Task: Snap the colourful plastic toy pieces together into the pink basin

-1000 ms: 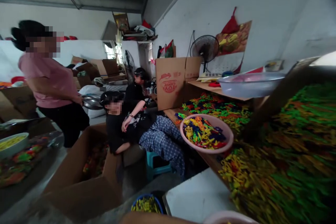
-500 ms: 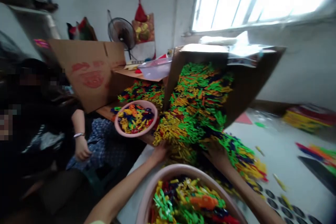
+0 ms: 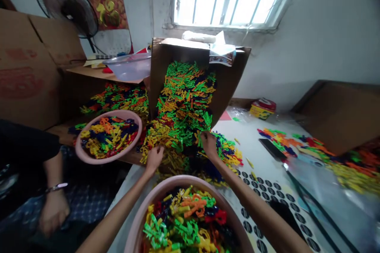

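L hand [image 3: 155,157] and R hand [image 3: 208,143] are at the multicoloured plastic pcs [image 3: 185,114] spilling from the open box [image 3: 230,87] onto the bench [image 3: 234,126], fingers part-curled (grip unclear), w/ the L carton's [image 3: 20,75] red print too blurred to read.

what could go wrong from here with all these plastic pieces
The pile spilling from the tipped box might slide further onto the table. The left pink basin appears to overhang the edge and could tip. Loose yellow pieces right of the pile may get scattered.
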The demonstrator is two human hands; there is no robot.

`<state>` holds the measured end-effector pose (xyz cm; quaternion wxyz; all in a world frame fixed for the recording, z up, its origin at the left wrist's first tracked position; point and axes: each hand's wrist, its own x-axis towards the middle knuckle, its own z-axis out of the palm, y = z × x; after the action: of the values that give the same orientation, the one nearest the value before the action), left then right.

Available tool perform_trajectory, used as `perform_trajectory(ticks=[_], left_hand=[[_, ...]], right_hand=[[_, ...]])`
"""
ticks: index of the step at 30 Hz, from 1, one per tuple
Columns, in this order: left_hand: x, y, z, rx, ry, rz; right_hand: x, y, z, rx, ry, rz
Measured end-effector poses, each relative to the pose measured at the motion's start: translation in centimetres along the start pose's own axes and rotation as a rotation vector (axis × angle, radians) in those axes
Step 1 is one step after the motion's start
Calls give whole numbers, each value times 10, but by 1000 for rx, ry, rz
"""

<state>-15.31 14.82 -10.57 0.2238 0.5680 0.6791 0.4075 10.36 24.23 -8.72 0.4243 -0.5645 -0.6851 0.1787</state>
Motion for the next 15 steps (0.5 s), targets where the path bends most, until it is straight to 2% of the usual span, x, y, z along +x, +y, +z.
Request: perform_trajectory(ticks=[3, 6, 8, 10, 12, 15], left_hand=[[-11, 22, -8, -301, -53, -53], [-35, 49, -11, -799, -111, -233], [-51, 67, -9, -1003, -134, -368], [-63, 83, -5, -1109, -168, -487], [-72, 96, 0, -1151, -204, -544], [-82, 112, 2, -1129, -200, -482]], right_hand=[[0, 1, -11, 191, 111, 209], [-8, 2, -19, 350, 138, 365], [-15, -1, -24, 434, 146, 435], [-24, -9, -29, 516, 145, 477], [-36, -24, -36, 604, 109, 491], [-61, -54, -49, 902, -25, 493]])
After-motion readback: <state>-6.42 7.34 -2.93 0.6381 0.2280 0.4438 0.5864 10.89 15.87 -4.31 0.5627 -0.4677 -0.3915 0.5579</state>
